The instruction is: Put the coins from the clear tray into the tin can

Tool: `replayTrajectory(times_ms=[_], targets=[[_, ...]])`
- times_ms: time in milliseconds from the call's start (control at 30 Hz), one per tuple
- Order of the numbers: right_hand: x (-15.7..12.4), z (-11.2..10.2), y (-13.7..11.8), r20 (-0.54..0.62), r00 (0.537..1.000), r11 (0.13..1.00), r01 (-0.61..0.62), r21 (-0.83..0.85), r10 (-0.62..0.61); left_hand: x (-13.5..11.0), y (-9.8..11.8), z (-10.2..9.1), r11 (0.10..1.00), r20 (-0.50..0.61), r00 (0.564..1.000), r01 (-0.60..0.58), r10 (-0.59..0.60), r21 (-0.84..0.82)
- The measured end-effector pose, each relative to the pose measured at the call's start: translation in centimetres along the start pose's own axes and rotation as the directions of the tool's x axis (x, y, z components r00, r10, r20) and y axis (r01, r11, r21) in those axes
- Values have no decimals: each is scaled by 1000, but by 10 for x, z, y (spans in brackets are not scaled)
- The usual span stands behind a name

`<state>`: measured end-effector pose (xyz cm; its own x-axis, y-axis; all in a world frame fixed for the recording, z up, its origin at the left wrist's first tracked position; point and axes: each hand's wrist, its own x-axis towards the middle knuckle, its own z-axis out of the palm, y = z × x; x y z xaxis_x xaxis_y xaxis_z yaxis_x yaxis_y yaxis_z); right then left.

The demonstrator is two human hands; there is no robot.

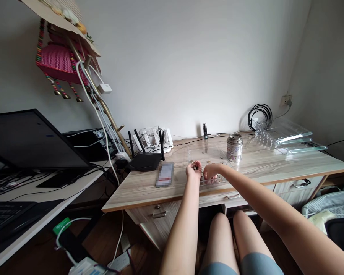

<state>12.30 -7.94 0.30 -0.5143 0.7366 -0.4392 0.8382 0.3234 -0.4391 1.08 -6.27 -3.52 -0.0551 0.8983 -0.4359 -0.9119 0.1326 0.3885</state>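
Observation:
My left hand (193,169) is cupped palm up over the wooden desk (137,187), with small dark coins lying in it. My right hand (210,171) is right beside it, fingers curled down onto a clear plastic tray (215,154) that lies on the desk, pinching at something too small to name. A few small coins lie scattered on the tray near both hands. A patterned metal tin (234,148) with a lid stands upright just beyond my right hand.
A black router (145,158) and a small booklet (164,173) sit left of my hands. Clear acrylic trays (286,136) and a coiled black cable (259,114) are at the far right. A monitor (31,141) and keyboard (5,217) fill the left desk. Cables and power strips lie on the floor.

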Motion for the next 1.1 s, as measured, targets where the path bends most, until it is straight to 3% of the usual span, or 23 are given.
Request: replayTrajectory(times_ms=[133,267,367,500,667,933,1100], targets=[[-2,-12,5,-148,989,997,-5,73,16,3,-3,0,999,-18,999,32,-31,34],[0,-28,6,-375,927,994,13,106,28,6,-5,1,996,-8,998,66,-66,51],[-4,-32,13,-445,894,997,-11,75,43,6,-4,2,998,9,998,56,-57,40],[-22,-24,37,-335,936,993,-117,-10,107,4,-3,-1,997,49,996,67,-68,36],[-39,-13,61,-193,975,989,-127,-69,112,1,-2,-2,992,105,988,103,-110,71],[-30,-9,67,-125,985,992,-122,-40,116,-1,-2,-1,992,95,992,77,-87,105],[-37,-19,69,0,995,994,-104,-17,104,0,-3,-1,991,79,994,67,-77,115]])
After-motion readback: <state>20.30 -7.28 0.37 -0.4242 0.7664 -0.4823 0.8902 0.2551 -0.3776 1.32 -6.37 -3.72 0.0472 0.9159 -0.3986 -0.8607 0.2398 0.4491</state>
